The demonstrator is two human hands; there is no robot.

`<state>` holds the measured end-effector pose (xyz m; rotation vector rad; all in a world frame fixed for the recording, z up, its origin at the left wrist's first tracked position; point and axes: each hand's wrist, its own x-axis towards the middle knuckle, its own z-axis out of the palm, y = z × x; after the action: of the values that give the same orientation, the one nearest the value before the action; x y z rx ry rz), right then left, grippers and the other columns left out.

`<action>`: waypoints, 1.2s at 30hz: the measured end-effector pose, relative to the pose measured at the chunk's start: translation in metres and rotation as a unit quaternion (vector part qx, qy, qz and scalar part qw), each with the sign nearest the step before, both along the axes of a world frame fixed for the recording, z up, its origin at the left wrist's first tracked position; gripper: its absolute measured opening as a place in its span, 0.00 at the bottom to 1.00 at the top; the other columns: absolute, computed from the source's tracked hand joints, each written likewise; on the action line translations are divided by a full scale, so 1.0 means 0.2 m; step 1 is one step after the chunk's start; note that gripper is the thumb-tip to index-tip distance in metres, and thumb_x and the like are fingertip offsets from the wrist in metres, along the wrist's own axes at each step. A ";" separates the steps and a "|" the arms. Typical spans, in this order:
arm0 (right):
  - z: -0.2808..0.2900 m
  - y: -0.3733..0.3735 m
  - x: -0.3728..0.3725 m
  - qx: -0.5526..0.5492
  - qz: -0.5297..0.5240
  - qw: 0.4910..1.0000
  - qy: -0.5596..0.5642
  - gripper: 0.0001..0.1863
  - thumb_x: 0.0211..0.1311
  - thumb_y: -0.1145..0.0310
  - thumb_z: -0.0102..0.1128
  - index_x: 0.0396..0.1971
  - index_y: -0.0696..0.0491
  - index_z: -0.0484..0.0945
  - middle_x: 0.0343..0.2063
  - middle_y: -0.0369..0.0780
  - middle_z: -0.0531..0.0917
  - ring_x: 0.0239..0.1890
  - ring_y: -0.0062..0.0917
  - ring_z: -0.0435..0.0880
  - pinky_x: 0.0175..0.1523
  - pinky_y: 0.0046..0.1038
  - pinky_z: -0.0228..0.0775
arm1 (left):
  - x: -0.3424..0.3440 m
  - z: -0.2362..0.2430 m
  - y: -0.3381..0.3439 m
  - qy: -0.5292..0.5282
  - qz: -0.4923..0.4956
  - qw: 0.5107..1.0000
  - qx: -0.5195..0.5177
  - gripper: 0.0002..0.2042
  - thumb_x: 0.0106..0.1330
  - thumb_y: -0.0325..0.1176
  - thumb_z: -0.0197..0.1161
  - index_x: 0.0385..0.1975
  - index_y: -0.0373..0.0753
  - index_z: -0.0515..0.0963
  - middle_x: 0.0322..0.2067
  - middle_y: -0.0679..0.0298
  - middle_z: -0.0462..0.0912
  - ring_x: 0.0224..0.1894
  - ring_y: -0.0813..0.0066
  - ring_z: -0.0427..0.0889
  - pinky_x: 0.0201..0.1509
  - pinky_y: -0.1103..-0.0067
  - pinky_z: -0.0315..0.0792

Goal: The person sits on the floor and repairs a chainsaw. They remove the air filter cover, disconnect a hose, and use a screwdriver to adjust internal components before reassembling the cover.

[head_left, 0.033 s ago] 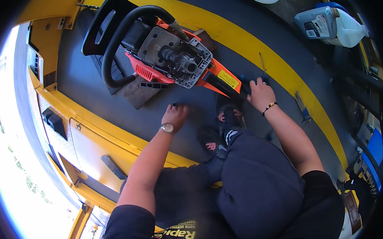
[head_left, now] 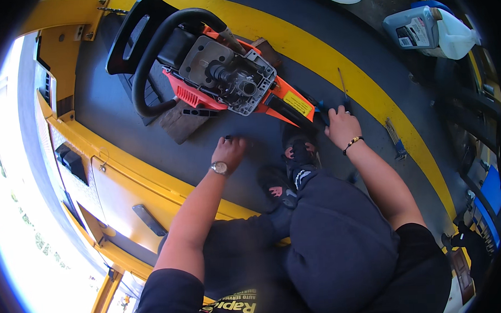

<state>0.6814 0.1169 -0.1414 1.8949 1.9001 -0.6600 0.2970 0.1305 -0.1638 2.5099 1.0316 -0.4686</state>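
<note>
An orange chainsaw (head_left: 239, 78), its inner housing exposed, rests on a wooden block (head_left: 179, 120) on the grey floor. My left hand (head_left: 230, 149), below the chainsaw, has curled fingers around something small and dark that I cannot make out. My right hand (head_left: 341, 124) is curled beside the chainsaw's orange front end, by a dark and blue item (head_left: 320, 106); what it holds is partly hidden. A thin rod (head_left: 343, 82) lies just beyond it. My feet (head_left: 295, 154) are below the chainsaw.
A yellow metal structure (head_left: 128, 178) borders the left, with bright outdoors beyond. A yellow stripe (head_left: 365, 93) curves across the floor. Jugs (head_left: 415, 29) stand at the upper right. Several thin tools (head_left: 395, 136) lie right of my right hand, and dark metal framework (head_left: 478, 124) runs along the right edge.
My right hand has shifted very slightly downward. The chainsaw and my left hand look unchanged.
</note>
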 end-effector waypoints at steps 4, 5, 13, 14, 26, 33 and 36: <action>0.06 -0.20 0.03 -0.039 -0.036 0.998 -0.025 0.19 0.57 0.59 0.71 0.40 0.55 0.76 0.41 0.45 0.78 0.42 0.40 0.87 0.45 0.39 0.82 | 0.01 -0.07 0.01 -0.003 0.026 0.999 0.034 0.08 0.64 0.27 0.56 0.41 0.39 0.73 0.37 0.54 0.81 0.37 0.57 0.84 0.49 0.64 0.73; 0.09 -0.23 0.04 -0.040 -0.041 0.998 -0.019 0.19 0.57 0.58 0.71 0.41 0.54 0.76 0.41 0.44 0.78 0.42 0.40 0.87 0.45 0.40 0.82 | 0.03 -0.07 0.01 -0.003 0.049 0.999 0.004 0.09 0.63 0.27 0.57 0.42 0.38 0.73 0.37 0.53 0.81 0.38 0.55 0.84 0.49 0.63 0.74; 0.42 -0.16 -0.13 -0.137 -0.328 0.725 0.590 0.16 0.71 0.56 0.66 0.46 0.54 0.79 0.37 0.37 0.82 0.36 0.19 0.80 0.41 0.26 0.75 | 0.71 0.52 -0.04 -0.362 0.245 0.878 -0.193 0.22 0.62 0.24 0.60 0.58 0.37 0.70 0.43 0.49 0.80 0.42 0.45 0.83 0.47 0.60 0.79; 0.42 -0.15 -0.15 -0.126 -0.349 0.651 0.662 0.15 0.73 0.57 0.64 0.46 0.54 0.79 0.36 0.35 0.83 0.35 0.16 0.78 0.40 0.24 0.75 | 0.80 0.57 -0.03 -0.408 0.242 0.851 -0.224 0.23 0.61 0.23 0.61 0.59 0.37 0.69 0.43 0.48 0.80 0.42 0.45 0.83 0.47 0.61 0.79; 0.09 -0.25 0.62 -0.002 -0.225 0.970 -0.089 0.22 0.77 0.53 0.49 0.43 0.58 0.81 0.36 0.54 0.87 0.42 0.54 0.85 0.49 0.55 0.75 | 0.53 0.46 0.02 -0.185 0.282 0.917 -0.214 0.16 0.67 0.40 0.62 0.50 0.39 0.80 0.42 0.53 0.85 0.45 0.50 0.85 0.52 0.62 0.79; 0.18 -0.11 0.44 0.082 -0.165 0.982 -0.047 0.20 0.68 0.62 0.61 0.55 0.57 0.78 0.55 0.50 0.79 0.53 0.46 0.82 0.57 0.45 0.75 | -0.14 0.44 0.37 -0.293 0.564 0.752 0.175 0.10 0.64 0.31 0.65 0.42 0.36 0.79 0.40 0.54 0.84 0.42 0.54 0.84 0.48 0.64 0.78; 0.53 0.21 0.02 0.162 -0.167 0.934 0.272 0.18 0.63 0.67 0.65 0.51 0.57 0.78 0.48 0.48 0.79 0.50 0.45 0.81 0.55 0.39 0.75 | -0.18 0.68 0.56 -0.350 0.422 0.746 0.378 0.16 0.63 0.30 0.68 0.49 0.37 0.76 0.46 0.57 0.79 0.48 0.59 0.80 0.54 0.70 0.75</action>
<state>0.6848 0.1581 -0.0358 2.4785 2.1238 -1.1337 0.2613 0.2433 -0.0278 2.0148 2.0291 1.2805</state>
